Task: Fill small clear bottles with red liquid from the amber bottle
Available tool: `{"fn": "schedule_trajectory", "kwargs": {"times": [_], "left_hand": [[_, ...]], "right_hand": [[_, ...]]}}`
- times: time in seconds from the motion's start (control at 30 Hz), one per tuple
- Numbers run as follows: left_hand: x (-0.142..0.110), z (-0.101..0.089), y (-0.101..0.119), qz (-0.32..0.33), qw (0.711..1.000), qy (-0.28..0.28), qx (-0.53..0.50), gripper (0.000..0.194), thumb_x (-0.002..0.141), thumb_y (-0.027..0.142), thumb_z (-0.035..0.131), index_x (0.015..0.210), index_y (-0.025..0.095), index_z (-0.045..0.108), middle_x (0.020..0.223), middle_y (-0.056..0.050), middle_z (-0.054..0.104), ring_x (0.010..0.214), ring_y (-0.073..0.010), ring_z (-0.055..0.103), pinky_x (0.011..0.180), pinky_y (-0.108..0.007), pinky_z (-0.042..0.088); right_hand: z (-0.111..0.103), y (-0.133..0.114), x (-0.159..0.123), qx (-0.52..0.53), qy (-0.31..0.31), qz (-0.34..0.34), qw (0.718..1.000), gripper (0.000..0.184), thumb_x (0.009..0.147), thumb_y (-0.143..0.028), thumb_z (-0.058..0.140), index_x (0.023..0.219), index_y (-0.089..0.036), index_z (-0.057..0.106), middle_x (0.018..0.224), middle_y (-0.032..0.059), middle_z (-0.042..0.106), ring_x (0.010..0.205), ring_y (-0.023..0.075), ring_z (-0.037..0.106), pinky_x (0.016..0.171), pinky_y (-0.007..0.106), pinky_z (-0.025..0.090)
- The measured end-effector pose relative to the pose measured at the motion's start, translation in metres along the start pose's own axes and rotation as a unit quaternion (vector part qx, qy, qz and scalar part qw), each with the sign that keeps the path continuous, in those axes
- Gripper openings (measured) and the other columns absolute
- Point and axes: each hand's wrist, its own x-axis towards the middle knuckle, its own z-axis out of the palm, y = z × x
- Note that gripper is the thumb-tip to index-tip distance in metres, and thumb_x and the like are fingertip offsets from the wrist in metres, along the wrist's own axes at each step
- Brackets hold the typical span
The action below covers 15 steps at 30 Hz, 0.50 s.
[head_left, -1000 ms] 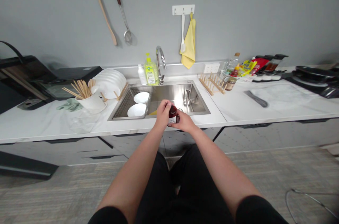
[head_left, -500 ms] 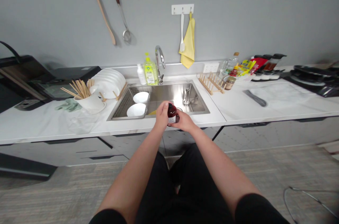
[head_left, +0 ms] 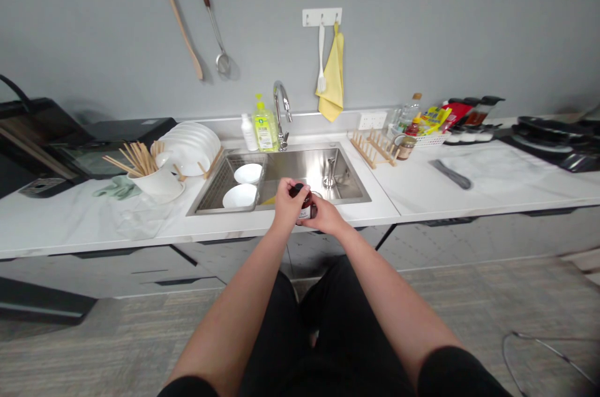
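Note:
Between my two hands, at the sink's front edge, is a small dark red-brown bottle [head_left: 304, 212] with a white label and a black cap [head_left: 297, 189]. My left hand [head_left: 286, 202] closes round its upper part, thumb across the front just beside the cap. My right hand [head_left: 324, 214] grips the lower part from the right side. A small round rim shows just behind my right fingers; I cannot make out what it belongs to. The steel sink [head_left: 300, 167] lies right behind the bottle.
White bowls [head_left: 240, 195] sit in the sink's rack on the left. Detergent [head_left: 265, 128] stands beside the faucet [head_left: 281, 112]. On the left are plates [head_left: 194, 144] and a white holder of chopsticks [head_left: 157, 185]. A wooden rack [head_left: 374, 148] and a jar [head_left: 405, 147] stand to the right.
My left thumb and fingers have shifted over the top of the bottle, beside the cap. The right hand keeps its grip. The view has shifted very slightly.

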Motion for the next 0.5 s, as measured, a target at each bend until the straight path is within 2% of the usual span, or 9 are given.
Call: {"fn": "schedule_trajectory", "kwargs": {"times": [0.07,0.13,0.2,0.3,0.4,0.5], "left_hand": [[-0.001,-0.001,0.001,0.01,1.0,-0.005,-0.004,0.034,0.093,0.05,0.083,0.108,0.027,0.063,0.104,-0.004,0.078,0.1,-0.0249,0.075,0.099,-0.041,0.059],[-0.001,-0.005,0.003,0.025,0.999,-0.027,-0.018,0.024,0.101,0.048,0.071,0.112,0.026,0.071,0.111,-0.007,0.08,0.11,-0.0278,0.075,0.105,-0.045,0.058],[-0.002,-0.007,0.004,0.032,0.998,-0.049,-0.024,0.025,0.106,0.046,0.062,0.109,0.026,0.076,0.116,-0.008,0.08,0.116,-0.0295,0.075,0.108,-0.046,0.058],[-0.001,-0.007,0.003,0.021,0.999,-0.038,-0.004,0.021,0.102,0.047,0.071,0.104,0.026,0.071,0.107,-0.006,0.079,0.107,-0.0274,0.075,0.103,-0.045,0.059],[0.003,-0.004,0.003,0.004,1.0,-0.012,0.008,0.032,0.093,0.047,0.084,0.102,0.027,0.061,0.1,-0.003,0.077,0.096,-0.024,0.075,0.095,-0.041,0.059],[0.01,-0.002,0.006,0.012,0.999,-0.015,0.034,0.033,0.091,0.044,0.089,0.108,0.027,0.066,0.099,-0.003,0.079,0.095,-0.0248,0.076,0.095,-0.042,0.059]], "right_hand": [[0.001,0.001,0.0,-0.003,0.003,-0.002,1.0,0.073,0.074,-0.042,0.105,0.138,-0.027,0.074,0.117,0.0058,0.084,0.094,0.0286,0.075,0.085,0.039,0.058],[0.001,0.001,0.0,-0.004,0.01,-0.004,1.0,0.078,0.073,-0.043,0.106,0.141,-0.027,0.073,0.12,0.0062,0.084,0.096,0.0285,0.075,0.086,0.038,0.057],[0.002,0.001,0.0,-0.005,0.015,-0.002,1.0,0.079,0.072,-0.044,0.106,0.141,-0.027,0.072,0.12,0.0058,0.084,0.095,0.0277,0.075,0.085,0.037,0.056],[0.001,0.001,0.0,-0.007,0.01,0.0,1.0,0.072,0.072,-0.043,0.106,0.135,-0.027,0.075,0.115,0.0044,0.084,0.091,0.0264,0.073,0.083,0.036,0.056],[0.0,-0.001,0.0,-0.003,0.005,-0.004,1.0,0.066,0.073,-0.041,0.105,0.131,-0.027,0.076,0.113,0.0042,0.084,0.091,0.0269,0.073,0.084,0.038,0.057],[-0.001,-0.002,0.0,-0.006,0.002,-0.001,1.0,0.063,0.074,-0.041,0.104,0.129,-0.027,0.077,0.112,0.0045,0.084,0.089,0.0268,0.073,0.084,0.038,0.058]]}}
